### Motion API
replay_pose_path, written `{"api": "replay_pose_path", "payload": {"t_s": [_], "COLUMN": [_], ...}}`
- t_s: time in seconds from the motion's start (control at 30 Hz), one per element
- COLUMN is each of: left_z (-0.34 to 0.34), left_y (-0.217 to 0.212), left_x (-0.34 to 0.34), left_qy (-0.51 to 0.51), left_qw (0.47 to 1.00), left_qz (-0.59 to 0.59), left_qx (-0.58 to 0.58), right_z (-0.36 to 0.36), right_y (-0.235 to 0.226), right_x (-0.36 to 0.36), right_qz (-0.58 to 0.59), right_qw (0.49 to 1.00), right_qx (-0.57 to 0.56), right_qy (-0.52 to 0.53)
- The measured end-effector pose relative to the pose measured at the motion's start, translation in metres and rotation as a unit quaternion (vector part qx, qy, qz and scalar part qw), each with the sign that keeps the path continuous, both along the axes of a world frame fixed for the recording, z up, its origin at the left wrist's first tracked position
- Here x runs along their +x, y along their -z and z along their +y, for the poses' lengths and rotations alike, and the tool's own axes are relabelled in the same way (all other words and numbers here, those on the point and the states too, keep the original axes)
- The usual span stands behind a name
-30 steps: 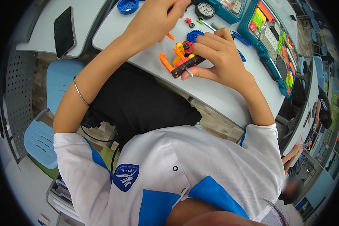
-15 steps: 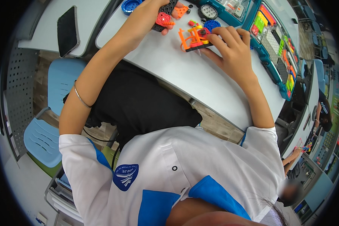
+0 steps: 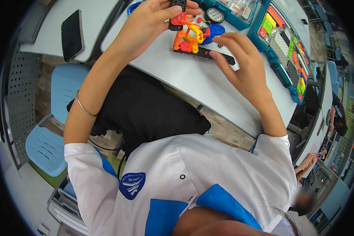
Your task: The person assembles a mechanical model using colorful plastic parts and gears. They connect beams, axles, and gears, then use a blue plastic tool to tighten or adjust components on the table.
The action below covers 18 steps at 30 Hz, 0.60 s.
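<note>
The left hand (image 3: 153,23) has its fingers clamped on the part-built orange gear assembly (image 3: 190,35) above the tabletop (image 3: 192,82); the right hand (image 3: 244,65), fingers apart, touches its black beam (image 3: 208,53) (loose gears remain beside it).

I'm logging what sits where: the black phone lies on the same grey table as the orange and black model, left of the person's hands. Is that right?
Not quite. The black phone lies on a separate table to the left, across a gap from the grey table that bears the orange and black model. The head view shows it.

Left hand (image 3: 153,23) clenched, right hand (image 3: 244,65) spread.
</note>
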<state>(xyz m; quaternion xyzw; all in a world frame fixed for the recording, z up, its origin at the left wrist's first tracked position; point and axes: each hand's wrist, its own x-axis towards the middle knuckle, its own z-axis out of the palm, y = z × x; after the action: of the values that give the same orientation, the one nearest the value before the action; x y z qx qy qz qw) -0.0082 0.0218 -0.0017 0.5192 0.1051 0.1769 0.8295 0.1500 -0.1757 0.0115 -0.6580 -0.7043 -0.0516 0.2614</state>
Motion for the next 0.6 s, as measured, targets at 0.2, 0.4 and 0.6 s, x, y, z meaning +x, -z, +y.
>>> {"api": "replay_pose_path", "payload": {"t_s": [0.2, 0.4, 0.6], "left_z": [-0.029, -0.049, -0.055], "left_y": [-0.016, -0.031, -0.016], "left_x": [0.009, 0.007, 0.021], "left_qy": [0.061, 0.037, -0.192], "left_qw": [0.998, 0.994, 0.844], "left_qz": [-0.011, 0.069, -0.027], "left_qx": [-0.016, 0.081, 0.5], "right_z": [0.015, 0.017, 0.009], "right_y": [-0.014, -0.012, -0.014], "right_x": [-0.009, -0.009, -0.021], "right_qz": [0.06, -0.03, 0.211], "right_qw": [0.995, 0.998, 0.975], "right_qx": [0.08, 0.056, -0.039], "right_qy": [-0.025, -0.013, 0.049]}}
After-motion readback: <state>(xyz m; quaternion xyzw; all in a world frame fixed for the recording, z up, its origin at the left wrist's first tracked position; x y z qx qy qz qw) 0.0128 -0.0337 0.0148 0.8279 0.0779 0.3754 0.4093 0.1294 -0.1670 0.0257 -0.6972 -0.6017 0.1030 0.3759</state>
